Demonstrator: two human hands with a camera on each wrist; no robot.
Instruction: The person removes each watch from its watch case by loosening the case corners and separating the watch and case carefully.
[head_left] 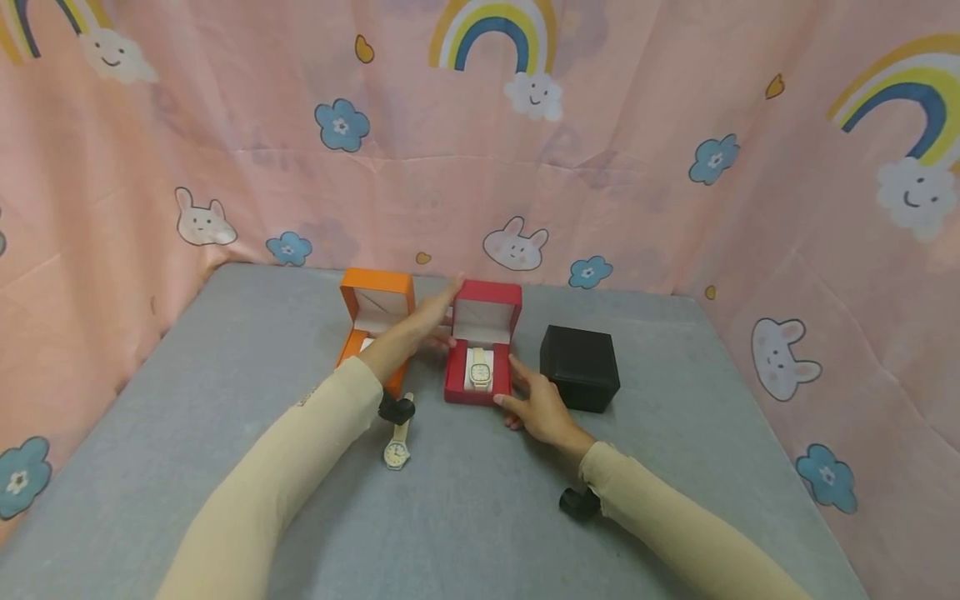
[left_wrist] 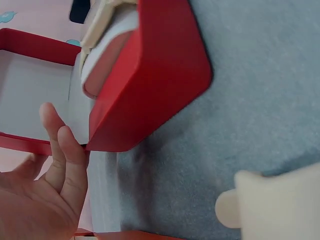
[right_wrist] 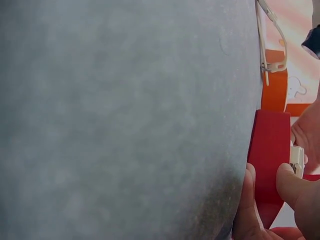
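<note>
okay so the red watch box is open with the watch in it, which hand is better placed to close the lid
Left, most likely. The left hand reaches with straight fingers to the upright lid of the red box, beside its upper edge. The right hand grips the box's front corner, steadying the base, with the watch seated inside.

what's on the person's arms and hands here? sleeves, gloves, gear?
Both arms wear long, close-fitting cream sleeves down to the wrist. The left hand and right hand are bare, no gloves. A small black camera unit sits under each wrist: left, right.
</note>
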